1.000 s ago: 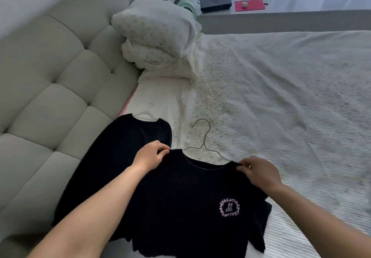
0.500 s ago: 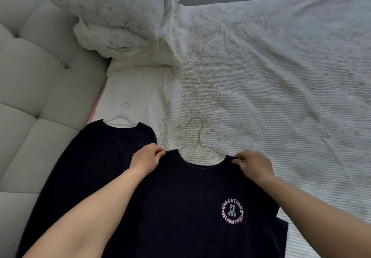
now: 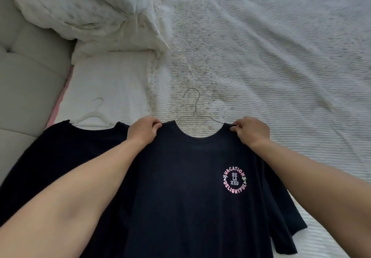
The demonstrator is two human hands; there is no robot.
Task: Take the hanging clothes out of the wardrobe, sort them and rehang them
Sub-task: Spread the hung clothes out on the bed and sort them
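A black T-shirt (image 3: 192, 187) with a round pink print lies face up on the bed, on a thin wire hanger (image 3: 193, 105) whose hook points away from me. My left hand (image 3: 143, 130) pinches the shirt's left shoulder beside the collar. My right hand (image 3: 251, 130) pinches the right shoulder. Under and left of it lies a second black garment (image 3: 66, 153) on a white plastic hanger (image 3: 94, 115).
The white textured bedspread (image 3: 271, 66) stretches ahead and to the right. A pile of white pillows (image 3: 86, 14) sits at the upper left. The padded grey headboard (image 3: 26, 81) runs along the left side.
The view has tilted down and come closer to the bed. Both hands keep their hold on the shirt's shoulders and have spread it flatter.
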